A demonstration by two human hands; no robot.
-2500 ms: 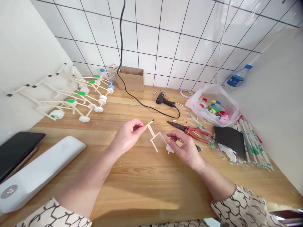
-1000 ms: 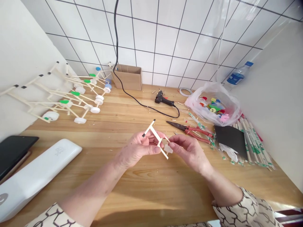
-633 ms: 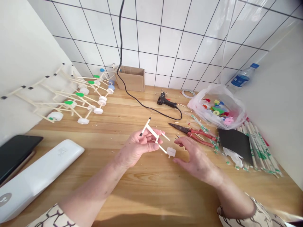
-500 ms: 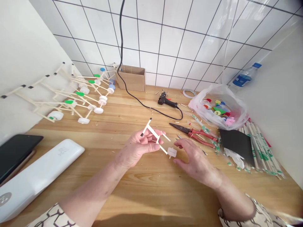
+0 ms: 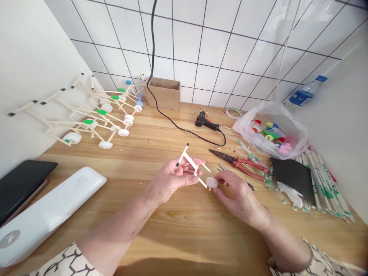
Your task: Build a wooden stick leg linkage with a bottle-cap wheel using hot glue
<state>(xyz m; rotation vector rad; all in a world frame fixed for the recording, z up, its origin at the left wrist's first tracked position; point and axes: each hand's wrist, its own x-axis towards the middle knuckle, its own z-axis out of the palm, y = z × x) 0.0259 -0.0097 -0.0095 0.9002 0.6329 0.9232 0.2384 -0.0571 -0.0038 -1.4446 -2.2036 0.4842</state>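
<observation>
My left hand is closed on a small frame of thin wooden sticks. The frame has a black-tipped crossbar at its upper end and two prongs at its lower end. Between thumb and fingers, my right hand pinches a white wheel with a short stub poking out of it. The wheel is beside the prong ends, just right of the lower one; whether they touch I cannot tell.
Several stick-built tricycle models stand at left. Behind my hands are a glue gun, red-handled pliers and a cardboard box. A bag of coloured caps and wrapped sticks lie right; a white device lies left.
My right hand has closed its fingers on the white wheel, which has turned slightly. My left hand keeps its hold on the stick frame. The whole view has shifted a little.
</observation>
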